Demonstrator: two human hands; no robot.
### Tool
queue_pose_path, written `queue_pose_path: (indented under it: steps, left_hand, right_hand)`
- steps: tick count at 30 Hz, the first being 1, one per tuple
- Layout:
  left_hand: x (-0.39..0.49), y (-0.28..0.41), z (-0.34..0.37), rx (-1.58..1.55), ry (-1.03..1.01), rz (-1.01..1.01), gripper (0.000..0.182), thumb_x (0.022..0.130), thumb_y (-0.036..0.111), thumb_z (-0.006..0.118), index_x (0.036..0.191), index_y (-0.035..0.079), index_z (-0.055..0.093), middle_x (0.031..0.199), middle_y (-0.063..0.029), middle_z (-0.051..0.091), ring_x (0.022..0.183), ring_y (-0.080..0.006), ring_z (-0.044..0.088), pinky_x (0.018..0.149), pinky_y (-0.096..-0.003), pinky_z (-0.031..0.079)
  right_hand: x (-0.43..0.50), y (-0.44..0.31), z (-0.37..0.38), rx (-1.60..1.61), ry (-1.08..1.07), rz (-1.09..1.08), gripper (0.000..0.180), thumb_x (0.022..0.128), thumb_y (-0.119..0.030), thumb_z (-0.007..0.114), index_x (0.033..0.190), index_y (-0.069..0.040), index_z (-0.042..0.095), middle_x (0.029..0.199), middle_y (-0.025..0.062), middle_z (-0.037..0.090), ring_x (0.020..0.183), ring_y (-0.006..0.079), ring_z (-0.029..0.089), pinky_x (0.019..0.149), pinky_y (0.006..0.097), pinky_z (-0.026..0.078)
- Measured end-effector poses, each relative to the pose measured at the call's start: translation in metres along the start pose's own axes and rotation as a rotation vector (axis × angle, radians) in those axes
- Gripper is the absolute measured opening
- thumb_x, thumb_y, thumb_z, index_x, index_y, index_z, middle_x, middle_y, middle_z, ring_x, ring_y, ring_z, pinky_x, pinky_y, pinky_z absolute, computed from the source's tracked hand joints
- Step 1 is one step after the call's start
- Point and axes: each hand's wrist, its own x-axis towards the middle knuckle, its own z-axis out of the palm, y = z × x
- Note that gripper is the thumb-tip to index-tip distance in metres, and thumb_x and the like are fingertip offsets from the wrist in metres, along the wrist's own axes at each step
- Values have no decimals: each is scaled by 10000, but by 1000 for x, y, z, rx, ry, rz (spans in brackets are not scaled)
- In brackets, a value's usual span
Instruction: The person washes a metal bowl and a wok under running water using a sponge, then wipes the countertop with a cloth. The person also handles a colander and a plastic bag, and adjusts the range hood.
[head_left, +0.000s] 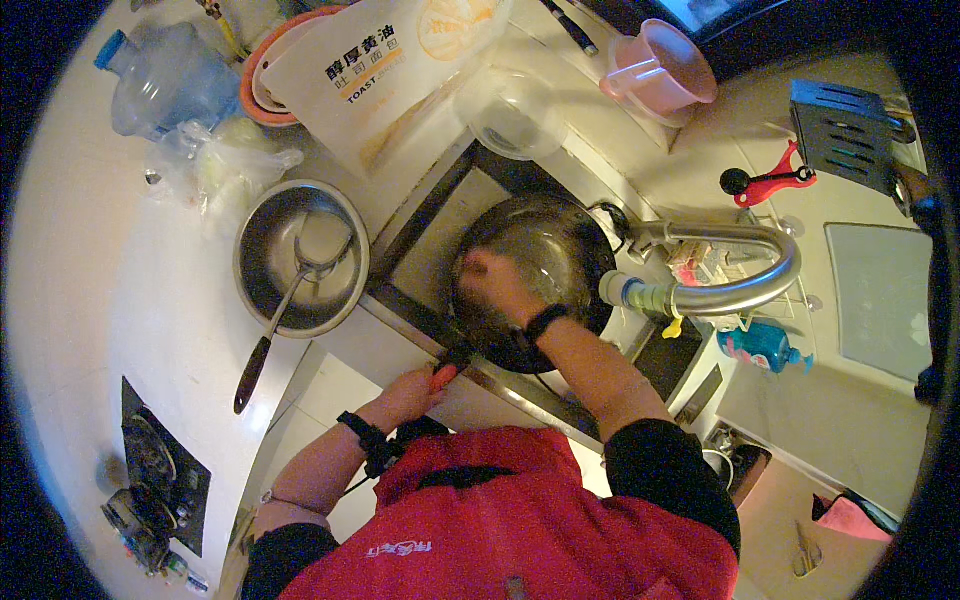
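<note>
A dark round wok (559, 247) rests over the sink basin (427, 247). My left hand (411, 396) is closed around its red and black handle (444, 377) at the sink's near edge. Inside the wok, against its left part, is my right hand (487, 274), blurred and curled; whether it holds anything is hidden. Liquid appears to lie in the wok. Over its right rim hangs the end of the curved metal faucet (739, 300). To the left of the sink stands a steel bowl (247, 262) with a ladle (281, 307) leaning in it.
Behind the sink are a clear plastic bowl (514, 120), a printed bread bag (397, 75) and a pink dipper (660, 71). A blue soap bottle (757, 346) stands right of the faucet. A water jug (176, 79) and a plastic bag (225, 161) lie far left, a gas hob (165, 465) lower left.
</note>
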Motion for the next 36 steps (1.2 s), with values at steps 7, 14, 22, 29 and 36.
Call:
queue_pose_path:
  steps: [7,14,22,29,36]
  left_hand:
    - [-7,5,2,-75,68,-43,433,829,305,609,1078,-27,486,966,-277,610,927,-444,579,812,-500,462]
    - [-5,1,1,-103,-41,-80,443,836,332,592,1086,-22,496,1032,-277,590,968,-435,560,827,-494,452]
    - [-17,28,-25,-176,-5,-128,464,819,338,630,1105,-5,506,963,-241,620,904,-410,588,799,-475,462]
    - [-18,42,-34,-234,-65,-227,485,801,332,672,1129,10,516,847,-181,633,600,-302,616,608,-407,505]
    - [-20,37,-26,-300,-9,-236,450,795,257,679,1117,-9,512,828,-174,630,506,-256,598,513,-377,504]
  right_hand:
    - [-5,43,-72,253,1022,410,246,732,-174,745,843,-9,600,822,126,657,709,228,615,651,345,501]
    - [-61,66,-36,-690,161,-58,283,779,-122,617,1043,-25,599,1091,170,595,1022,376,531,903,458,430]
    - [-100,52,-101,-969,148,256,263,817,-181,528,1005,-34,640,964,185,610,945,370,562,848,481,442]
    - [-137,-12,19,-217,-86,410,315,813,-299,606,867,7,655,879,254,624,805,415,606,718,487,488]
    - [-150,35,-114,-1112,-12,430,215,828,-222,551,841,-40,666,770,174,637,729,337,618,636,456,494]
